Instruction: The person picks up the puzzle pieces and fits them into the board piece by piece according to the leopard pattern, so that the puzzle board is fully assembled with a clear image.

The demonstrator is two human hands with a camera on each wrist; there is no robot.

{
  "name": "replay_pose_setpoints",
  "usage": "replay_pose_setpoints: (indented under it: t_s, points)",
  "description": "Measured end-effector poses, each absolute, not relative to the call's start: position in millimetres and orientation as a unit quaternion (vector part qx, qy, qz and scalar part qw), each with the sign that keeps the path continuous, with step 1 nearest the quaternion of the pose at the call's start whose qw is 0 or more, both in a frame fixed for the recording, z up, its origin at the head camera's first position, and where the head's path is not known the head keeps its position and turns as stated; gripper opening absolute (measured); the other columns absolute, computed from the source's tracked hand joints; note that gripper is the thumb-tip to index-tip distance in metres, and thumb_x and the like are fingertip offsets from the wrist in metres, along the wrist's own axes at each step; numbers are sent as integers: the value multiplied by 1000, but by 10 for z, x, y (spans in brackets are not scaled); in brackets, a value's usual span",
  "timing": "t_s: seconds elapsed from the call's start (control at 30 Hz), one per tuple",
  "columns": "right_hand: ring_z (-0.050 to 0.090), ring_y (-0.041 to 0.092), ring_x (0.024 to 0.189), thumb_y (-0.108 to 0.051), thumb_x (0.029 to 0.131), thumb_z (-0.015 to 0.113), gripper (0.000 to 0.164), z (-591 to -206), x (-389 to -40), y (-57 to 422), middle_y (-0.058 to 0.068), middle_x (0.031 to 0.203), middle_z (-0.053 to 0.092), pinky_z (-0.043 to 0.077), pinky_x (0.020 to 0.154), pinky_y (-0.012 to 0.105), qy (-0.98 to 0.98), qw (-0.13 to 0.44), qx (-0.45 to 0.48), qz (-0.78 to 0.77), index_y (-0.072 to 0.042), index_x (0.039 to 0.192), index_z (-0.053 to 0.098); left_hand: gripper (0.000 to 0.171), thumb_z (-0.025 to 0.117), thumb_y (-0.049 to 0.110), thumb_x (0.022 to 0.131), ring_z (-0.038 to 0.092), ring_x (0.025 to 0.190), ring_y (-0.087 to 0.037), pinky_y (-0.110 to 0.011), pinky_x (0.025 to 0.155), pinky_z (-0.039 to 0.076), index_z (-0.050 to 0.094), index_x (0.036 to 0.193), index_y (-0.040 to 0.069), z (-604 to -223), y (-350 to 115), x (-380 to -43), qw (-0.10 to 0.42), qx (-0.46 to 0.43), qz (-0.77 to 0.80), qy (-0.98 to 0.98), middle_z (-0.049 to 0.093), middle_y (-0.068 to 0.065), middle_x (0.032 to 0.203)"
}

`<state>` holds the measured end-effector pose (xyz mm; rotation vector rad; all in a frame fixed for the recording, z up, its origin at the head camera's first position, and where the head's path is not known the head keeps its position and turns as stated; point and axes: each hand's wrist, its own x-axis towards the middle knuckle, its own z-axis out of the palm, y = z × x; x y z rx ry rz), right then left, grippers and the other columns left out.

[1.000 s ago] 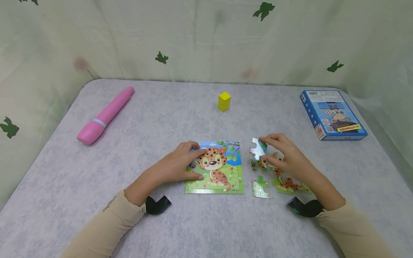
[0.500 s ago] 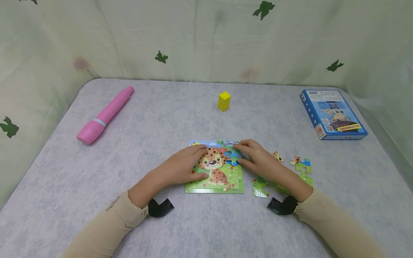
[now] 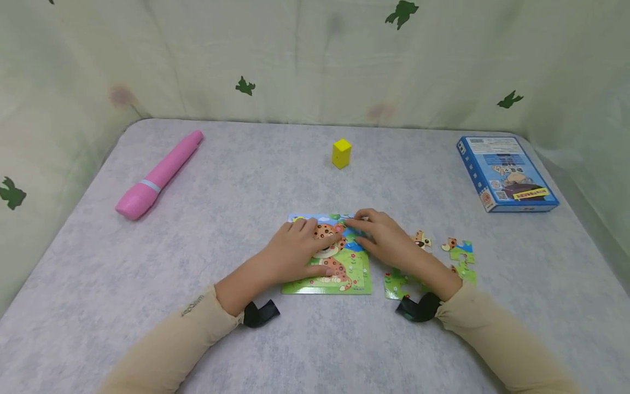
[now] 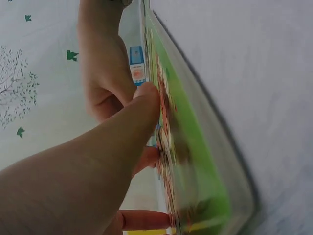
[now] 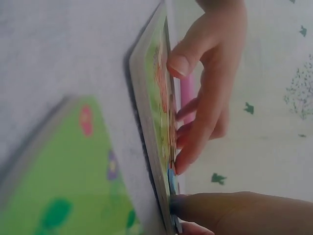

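A leopard puzzle board [image 3: 361, 282] lies flat at the middle of the table. My left hand [image 3: 295, 251] rests over its left part with fingers extended, the index finger reaching across the leopard's head, which it partly covers. My right hand [image 3: 386, 238] is at the board's upper right, thumb and index finger pinching a blue-and-green puzzle piece [image 5: 172, 180]. In the right wrist view the piece sits at the board's surface, slightly raised. Loose puzzle pieces [image 3: 462, 251] lie to the right of the board, partly hidden under the right forearm.
A pink microphone-shaped object [image 3: 159, 175] lies at the back left. Farther back stands a small yellow block [image 3: 341, 154]. A blue box [image 3: 507, 174] lies at the back right. Behind the table hangs a pale curtain [image 3: 315, 60] with green bird shapes.
My right hand has carried the puzzle piece left from the loose pieces onto the board's upper right. My left hand has shifted right over the leopard, its index finger now near the right hand.
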<state>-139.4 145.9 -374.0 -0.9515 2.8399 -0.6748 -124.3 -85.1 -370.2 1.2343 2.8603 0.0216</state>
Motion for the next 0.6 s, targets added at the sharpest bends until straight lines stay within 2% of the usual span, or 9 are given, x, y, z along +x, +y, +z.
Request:
replay_pose_setpoints:
  t_s: [0.1, 0.23, 0.4, 0.5, 0.6]
  points:
    - [47, 22, 93, -13, 87, 61, 40, -3744, -1397, 1436, 10, 116, 49, 40, 76, 35, 929, 31, -307, -206, -10, 126, 54, 68, 40, 69, 80, 43, 85, -23, -36, 67, 39, 38, 137, 32, -3686, -826, -1249, 4, 395, -7, 919, 44, -9, 100]
    - [47, 23, 94, -15, 87, 61, 40, -3740, -1392, 1429, 10, 116, 49, 39, 78, 38, 931, 31, -306, -197, -11, 126, 54, 68, 40, 69, 80, 43, 82, -22, -34, 64, 39, 39, 137, 31, -3675, -822, -1253, -6, 396, -15, 918, 44, -8, 98]
    - [42, 26, 105, -23, 87, 61, 52, -3720, -1374, 1479, 11, 126, 41, 33, 88, 46, 922, 74, -308, -223, -12, 135, 44, 67, 43, 65, 81, 42, 80, -20, -31, 64, 38, 36, 138, 31, -3672, -870, -1296, 5, 402, 14, 916, 44, -6, 98]
    - [34, 28, 119, -28, 87, 61, 61, -3707, -1349, 1542, 11, 135, 31, 29, 95, 49, 909, 109, -295, -273, -13, 139, 34, 65, 47, 61, 82, 43, 84, -18, -31, 70, 38, 37, 138, 31, -3676, -943, -1345, 31, 399, 49, 915, 45, -4, 103]
    - [26, 28, 126, -29, 87, 60, 63, -3682, -1306, 1629, 10, 139, 24, 30, 95, 50, 896, 119, -275, -328, -13, 140, 30, 65, 51, 57, 82, 45, 96, -19, -35, 81, 39, 39, 138, 26, -3681, -1033, -1380, 57, 395, 89, 913, 45, -5, 115]
